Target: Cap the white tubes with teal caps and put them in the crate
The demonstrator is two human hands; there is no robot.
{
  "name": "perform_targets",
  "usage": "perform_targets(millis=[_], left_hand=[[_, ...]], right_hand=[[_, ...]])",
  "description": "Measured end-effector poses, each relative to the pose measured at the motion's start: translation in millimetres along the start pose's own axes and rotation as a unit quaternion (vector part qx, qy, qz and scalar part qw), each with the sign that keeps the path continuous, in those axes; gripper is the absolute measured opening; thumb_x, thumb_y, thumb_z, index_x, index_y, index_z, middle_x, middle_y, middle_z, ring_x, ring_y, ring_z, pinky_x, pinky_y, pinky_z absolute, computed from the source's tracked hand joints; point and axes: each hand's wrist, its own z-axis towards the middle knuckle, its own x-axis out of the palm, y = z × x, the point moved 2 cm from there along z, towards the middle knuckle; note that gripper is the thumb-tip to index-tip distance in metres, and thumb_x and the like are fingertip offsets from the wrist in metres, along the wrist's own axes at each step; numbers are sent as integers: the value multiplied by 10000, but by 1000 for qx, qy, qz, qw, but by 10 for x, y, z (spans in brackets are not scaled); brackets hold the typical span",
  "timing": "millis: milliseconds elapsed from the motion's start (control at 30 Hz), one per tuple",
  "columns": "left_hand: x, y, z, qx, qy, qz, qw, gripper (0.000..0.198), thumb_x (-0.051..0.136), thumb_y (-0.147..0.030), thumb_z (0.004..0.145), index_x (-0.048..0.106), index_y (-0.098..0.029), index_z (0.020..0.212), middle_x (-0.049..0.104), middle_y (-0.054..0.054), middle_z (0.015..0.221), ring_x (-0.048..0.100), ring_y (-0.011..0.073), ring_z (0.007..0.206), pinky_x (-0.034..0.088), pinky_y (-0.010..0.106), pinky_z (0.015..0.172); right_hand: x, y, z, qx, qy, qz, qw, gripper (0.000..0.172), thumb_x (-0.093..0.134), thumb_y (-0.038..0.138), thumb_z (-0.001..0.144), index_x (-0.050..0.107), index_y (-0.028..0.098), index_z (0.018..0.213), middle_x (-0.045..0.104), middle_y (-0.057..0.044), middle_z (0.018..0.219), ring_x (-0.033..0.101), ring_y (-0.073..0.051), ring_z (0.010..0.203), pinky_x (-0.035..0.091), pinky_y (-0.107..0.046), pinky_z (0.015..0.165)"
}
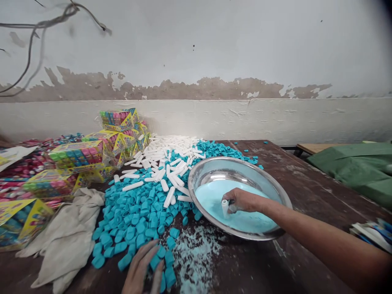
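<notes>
White tube [225, 207] stands upright in the right hand [241, 201], its fingers pinching it and pressing its open end down into the pale blue powder [235, 208] inside the steel bowl [196, 179]. Filling looks to be the step in hand. The left hand [143, 269] lies flat, fingers spread, on the blue caps [134, 212] heaped on the desk [306, 192], touching a few at the near edge. Capping the tube would call for picking out one cap from that heap. Loose white tubes [165, 167] lie behind the caps. Spilled powder [196, 257] dusts the desk between hand and bowl; a cloth [67, 237] and coloured packets [76, 155] crowd the left side.
</notes>
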Motion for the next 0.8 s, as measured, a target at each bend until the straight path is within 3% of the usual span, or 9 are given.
perform_targets(millis=[100, 200, 333, 433, 567, 667, 800], left_hand=[[203, -590, 506, 76, 133, -21, 988, 307, 448, -274, 847, 500, -263, 1149, 543, 51, 1165, 485, 223, 1091, 434, 342, 865], [565, -1108, 985, 115, 233, -26, 965, 326, 442, -252, 830, 509, -215, 1147, 552, 94, 1148, 472, 251, 1091, 371, 399, 909], [1137, -1440, 1309, 89, 380, 32, 920, 265, 502, -326, 775, 592, -179, 977, 638, 106, 932, 562, 288, 933, 393, 403, 806], [1394, -1499, 1390, 92, 399, 58, 910, 196, 489, -313, 769, 611, -176, 839, 653, 88, 784, 602, 272, 795, 416, 376, 721], [1470, -1496, 1447, 115, 380, 102, 912, 194, 462, -216, 745, 596, -157, 873, 652, 107, 804, 596, 277, 823, 376, 455, 818], [1472, -1502, 1469, 139, 372, 134, 908, 204, 461, -135, 700, 605, -126, 845, 649, 130, 774, 600, 283, 812, 317, 516, 874], [1457, -1517, 1473, 165, 370, 145, 903, 203, 469, -114, 680, 614, -105, 822, 646, 144, 785, 596, 297, 835, 314, 519, 874]], right_hand=[[-39, 18, -127, 1, -36, 51, 998, 113, 564, 224, 585, 615, 166, 668, 572, 37, 559, 524, -122, 541, 419, -213, 533], [-66, 41, -252, -6, -66, 81, 995, 102, 553, 214, 599, 613, 170, 668, 580, 31, 554, 539, -125, 539, 435, -216, 538], [-76, 10, -391, -11, -103, 89, 991, 80, 546, 195, 608, 609, 177, 654, 604, 24, 569, 561, -131, 552, 448, -216, 539], [-85, -74, -450, -5, -151, 69, 986, 119, 539, 167, 610, 621, 179, 695, 638, 5, 619, 587, -151, 594, 460, -240, 572], [-96, -211, -486, 11, -242, 28, 970, 431, 463, 77, 615, 606, 175, 1010, 666, -65, 902, 592, -203, 872, 433, -337, 792], [-50, -222, -486, 3, -204, -31, 979, 579, 460, 44, 591, 545, 167, 1151, 665, -85, 954, 589, -216, 915, 420, -365, 837], [-52, -107, -496, -27, -177, -120, 977, 497, 519, 121, 649, 560, 173, 1142, 662, -85, 1000, 574, -227, 979, 412, -362, 875]])
